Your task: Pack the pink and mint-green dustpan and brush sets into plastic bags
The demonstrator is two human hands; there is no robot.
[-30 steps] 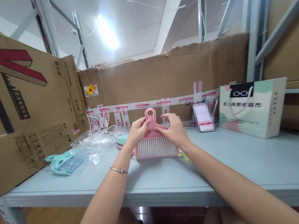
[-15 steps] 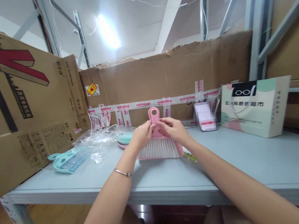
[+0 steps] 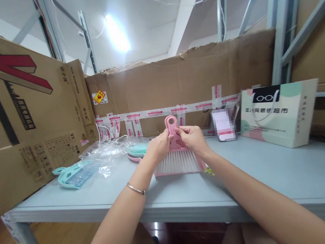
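Pinching the pink brush [image 3: 179, 162], both hands [image 3: 160, 144] [image 3: 194, 138] partly hide it.

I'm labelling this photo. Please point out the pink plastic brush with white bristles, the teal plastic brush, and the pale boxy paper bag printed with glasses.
Pink plastic white-bristled brush [image 3: 178, 163], head view: on its bristles.
Teal plastic brush [image 3: 78, 177], head view: on its bristles.
Pale boxy paper bag [image 3: 277, 124], head view: on its front panel.

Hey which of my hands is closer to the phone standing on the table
Your right hand. It's left of the phone, with its fingers at the pink brush handle; your left hand is farther left, on that handle's other side.
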